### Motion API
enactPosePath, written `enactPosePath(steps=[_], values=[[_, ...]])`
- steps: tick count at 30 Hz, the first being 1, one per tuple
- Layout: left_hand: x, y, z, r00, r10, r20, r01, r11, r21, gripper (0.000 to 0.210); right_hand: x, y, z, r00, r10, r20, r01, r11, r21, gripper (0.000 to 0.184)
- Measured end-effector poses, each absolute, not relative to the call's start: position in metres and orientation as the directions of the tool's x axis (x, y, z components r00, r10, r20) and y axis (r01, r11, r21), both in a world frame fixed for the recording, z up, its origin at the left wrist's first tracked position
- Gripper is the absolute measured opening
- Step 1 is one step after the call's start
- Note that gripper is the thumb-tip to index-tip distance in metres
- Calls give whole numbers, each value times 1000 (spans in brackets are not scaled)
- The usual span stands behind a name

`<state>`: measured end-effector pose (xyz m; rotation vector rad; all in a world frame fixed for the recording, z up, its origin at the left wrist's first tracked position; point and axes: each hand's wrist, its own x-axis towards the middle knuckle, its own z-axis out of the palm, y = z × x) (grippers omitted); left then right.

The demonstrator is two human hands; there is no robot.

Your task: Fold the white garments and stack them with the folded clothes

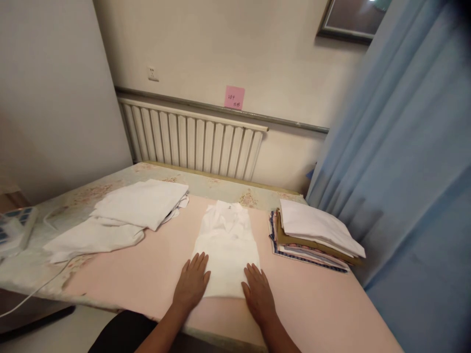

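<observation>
"Left hand (pixel 190 283) and right hand (pixel 259 294) both lie palm down, fingers extended, gripping nothing; each rests along a side edge of the white garment (pixel 227 250). How might that handle?"

"Light and soft, most likely: thin cloth that creases easily, hardly slippery, not fragile. Its broad lower part probably lifts best by the two near corners, just beside the hands; its narrower far end, by both sides at once."

"And the count, biggest first?"

"One blue curtain (pixel 408 147), well to the garment's right. One pink cover (pixel 312 309), directly beneath the garment. One radiator (pixel 191 137), beyond its far end. One heap of white cloth (pixel 136 206) to its left, at least two pieces, overlapping too much for an exact number. One folded stack (pixel 316 223) to its right: several layers, white uppermost, the total impossible to tell."

"Then the garment itself?"

"Just one, between heap and stack. Smallest, one pink note (pixel 234 97), up beyond the garment's far end."
</observation>
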<state>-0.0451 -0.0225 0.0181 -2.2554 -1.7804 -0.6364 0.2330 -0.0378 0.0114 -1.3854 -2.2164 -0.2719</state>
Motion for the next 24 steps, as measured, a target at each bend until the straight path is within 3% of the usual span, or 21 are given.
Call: enactPosePath(steps=[24], values=[[-44,-23,20,177,889,422,967,-238,96,49,233,-38,12,-361,780,512,882,464,-85,38]])
